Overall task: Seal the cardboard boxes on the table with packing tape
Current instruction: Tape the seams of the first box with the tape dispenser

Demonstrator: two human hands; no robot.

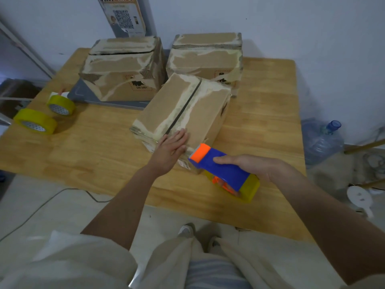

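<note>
Wooden table [87, 155]: left hand [169, 150] flat on box [181, 110]; right hand [253, 165] grips dispenser [224, 170], seemingly touching box edge.

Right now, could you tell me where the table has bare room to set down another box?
Bare wood lies right of the near box, toward the table edge, and between the tape rolls and that box. The back is crowded by two boxes; hands and dispenser fill the near middle.

Bare table [100, 155] left of near box [183, 109], apparently unobstructed.
</note>
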